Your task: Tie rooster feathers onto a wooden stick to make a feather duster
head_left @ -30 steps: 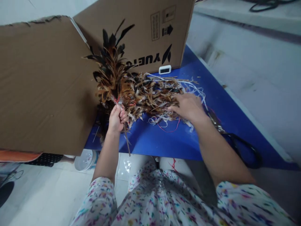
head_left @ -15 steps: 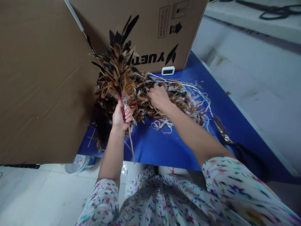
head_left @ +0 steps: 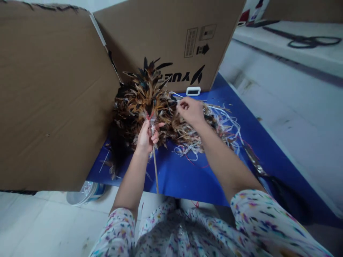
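My left hand (head_left: 147, 137) is closed round the stick of a feather duster (head_left: 146, 91), just below its brown and black feathers. Red and whitish strands show at the binding above the fingers, and the bare end of the stick points down toward me. To the right, my right hand (head_left: 190, 110) is raised over a heap of loose feathers (head_left: 184, 132), its fingers pinched together. Something small and pale may be between its fingertips; I cannot make it out. White ribbon strips (head_left: 227, 123) lie tangled at the heap's right side.
Brown cardboard panels (head_left: 48, 96) stand at the left and at the back (head_left: 160, 32) of the blue table (head_left: 184, 180). Near the back panel is a small white device (head_left: 193, 91). Scissors (head_left: 258, 167) lie at right; another pair (head_left: 305, 40) rests on a ledge. A bucket (head_left: 83, 194) stands below.
My right hand has lifted from the feather heap and moved slightly right, fingers now pinched. The feather duster in my left hand has tipped lower. The camera view has tilted up a little.
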Motion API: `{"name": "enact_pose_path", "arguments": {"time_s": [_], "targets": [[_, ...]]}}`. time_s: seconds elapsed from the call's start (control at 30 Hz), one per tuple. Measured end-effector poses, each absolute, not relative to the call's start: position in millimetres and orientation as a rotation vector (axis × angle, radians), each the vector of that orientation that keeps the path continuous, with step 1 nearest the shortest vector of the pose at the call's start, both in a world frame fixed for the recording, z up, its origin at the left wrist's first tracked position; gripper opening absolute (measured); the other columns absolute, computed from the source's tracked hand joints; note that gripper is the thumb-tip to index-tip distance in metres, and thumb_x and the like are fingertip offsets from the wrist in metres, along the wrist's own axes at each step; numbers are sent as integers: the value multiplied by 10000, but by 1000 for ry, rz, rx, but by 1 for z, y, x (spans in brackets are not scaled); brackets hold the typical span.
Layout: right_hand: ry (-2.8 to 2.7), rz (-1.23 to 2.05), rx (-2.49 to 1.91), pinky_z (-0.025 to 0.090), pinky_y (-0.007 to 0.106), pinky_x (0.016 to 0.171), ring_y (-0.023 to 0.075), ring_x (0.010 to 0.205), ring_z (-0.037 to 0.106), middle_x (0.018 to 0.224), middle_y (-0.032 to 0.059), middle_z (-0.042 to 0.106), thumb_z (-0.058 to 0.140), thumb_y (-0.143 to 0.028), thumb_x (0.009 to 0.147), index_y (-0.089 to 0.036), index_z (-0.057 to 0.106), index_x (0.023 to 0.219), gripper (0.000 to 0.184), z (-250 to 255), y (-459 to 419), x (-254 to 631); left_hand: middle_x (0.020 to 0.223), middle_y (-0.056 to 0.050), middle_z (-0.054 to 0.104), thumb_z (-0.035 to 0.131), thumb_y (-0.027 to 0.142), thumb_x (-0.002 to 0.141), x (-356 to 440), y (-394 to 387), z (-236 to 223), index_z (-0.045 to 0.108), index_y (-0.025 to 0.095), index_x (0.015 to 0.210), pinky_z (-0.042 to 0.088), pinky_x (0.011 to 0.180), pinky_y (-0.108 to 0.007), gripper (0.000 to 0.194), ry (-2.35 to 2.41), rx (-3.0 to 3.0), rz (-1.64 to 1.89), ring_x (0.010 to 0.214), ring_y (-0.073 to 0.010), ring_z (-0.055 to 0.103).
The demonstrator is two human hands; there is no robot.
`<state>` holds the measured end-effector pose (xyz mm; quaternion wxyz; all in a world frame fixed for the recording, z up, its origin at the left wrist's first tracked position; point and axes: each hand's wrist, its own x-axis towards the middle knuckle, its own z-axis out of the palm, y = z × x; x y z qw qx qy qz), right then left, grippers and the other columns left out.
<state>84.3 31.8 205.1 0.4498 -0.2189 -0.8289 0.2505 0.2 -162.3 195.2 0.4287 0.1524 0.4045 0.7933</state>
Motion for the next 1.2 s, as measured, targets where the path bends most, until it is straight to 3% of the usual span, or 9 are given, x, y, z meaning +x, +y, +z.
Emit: {"name": "enact_pose_path", "arguments": {"time_s": [0.1,0.23,0.5,0.63,0.8,0.9,1.0,1.07,1.2], "targets": [[-1690,943,-519,445,267,606,115,597,559,681,-16,610,629,-218,755,-187,595,775,51,224,33,109,914,-80,739,528,442,903,3,-154,192,575,193,1012,183,302,-154,275,1024,424,2011,316,-6,321],[-1392,1465,-446,452,224,536,95,585,593,712,-14,647,685,-264,740,-206,578,805,139,235,16,141,758,-23,712,591,418,865,12,-139,192,540,215,969,197,318,-159,233,1055,447,2082,311,-25,336],[-1142,2076,-352,510,187,576,104,702,684,802,-15,733,847,-267,564,-214,596,871,400,214,-35,167,613,52,601,673,421,807,33,-124,182,462,219,854,193,348,-135,297,1078,453,2099,342,-25,343],[-1218,2182,-430,525,211,607,122,713,698,815,19,741,852,-291,574,-190,630,927,429,195,-50,162,549,56,534,592,442,869,34,-125,177,520,194,861,153,341,-129,259,1071,431,2074,343,-22,319],[-1353,2147,-452,516,224,624,136,735,700,827,43,737,792,-382,644,-179,565,835,358,190,-61,157,561,-5,553,391,434,960,30,-127,176,531,132,692,176,328,-149,427,1052,298,2056,352,-19,314],[-1408,1991,-441,485,207,591,114,697,656,773,8,701,769,-364,659,-183,575,804,303,197,-64,152,596,8,568,448,341,933,29,-130,177,538,143,744,196,332,-153,288,1022,326,2033,359,-22,331],[-1499,1807,-438,413,189,507,57,532,510,634,-40,602,753,-319,662,-166,614,734,220,202,-64,144,627,33,577,532,305,883,30,-133,177,502,179,796,202,337,-152,156,1011,368,2068,361,-26,348],[-1550,1786,-446,373,185,463,42,479,447,582,-49,566,742,-301,660,-156,614,699,197,205,-64,138,592,55,537,573,298,856,32,-135,178,467,195,789,190,338,-151,162,1015,382,2096,354,-30,345],[-1609,1827,-500,384,183,421,57,449,484,545,-33,585,761,-280,612,-156,584,659,221,209,-70,126,526,87,433,616,308,821,36,-136,179,428,212,782,180,343,-155,215,1069,393,2103,344,-41,360]]}}
